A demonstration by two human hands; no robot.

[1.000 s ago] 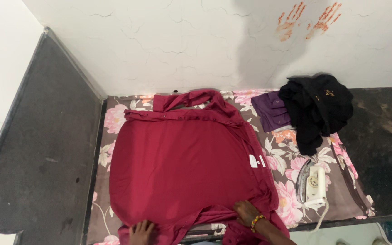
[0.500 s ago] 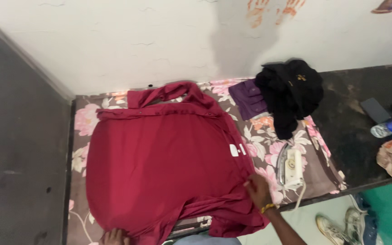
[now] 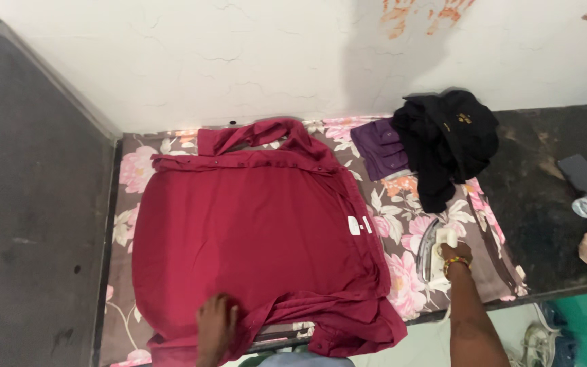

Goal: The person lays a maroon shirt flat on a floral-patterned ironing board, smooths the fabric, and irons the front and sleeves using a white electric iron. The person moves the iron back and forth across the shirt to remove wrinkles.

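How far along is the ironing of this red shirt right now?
Done: the red shirt lies spread flat on the floral cloth. In hand: the left hand presses its bunched lower edge, and the right hand is on the iron, which stands on the cloth beside the shirt. Left: the iron is not on the shirt yet; a purple garment and a black garment wait at the back.

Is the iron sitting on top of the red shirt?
No, the iron stands on the flowered cloth beside the red shirt, with the right hand on it.
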